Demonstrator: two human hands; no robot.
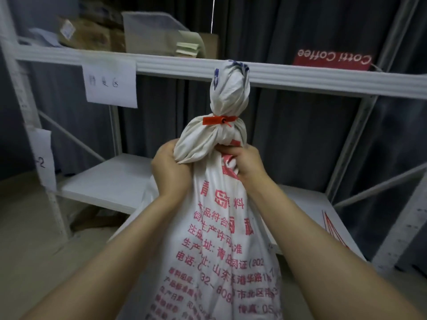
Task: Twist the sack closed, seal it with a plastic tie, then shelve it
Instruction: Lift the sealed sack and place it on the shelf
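Note:
A tall white sack [217, 239] with red printed characters stands upright in front of me, filling the middle of the head view. Its neck is twisted into a bunch, and a red plastic tie [219, 119] is cinched around that neck. My left hand [169, 168] grips the gathered cloth just below the tie on the left side. My right hand [246, 161] clutches the cloth on the right side at the same height. The bottom of the sack is out of frame.
A white metal shelf unit stands ahead: a lower shelf board [104, 181] at left, an upper shelf [300, 77] carrying a white bin [150, 35], cardboard and a red Cotti Coffee box [332, 60]. Paper labels [111, 85] hang from the frame. Dark curtains hang behind.

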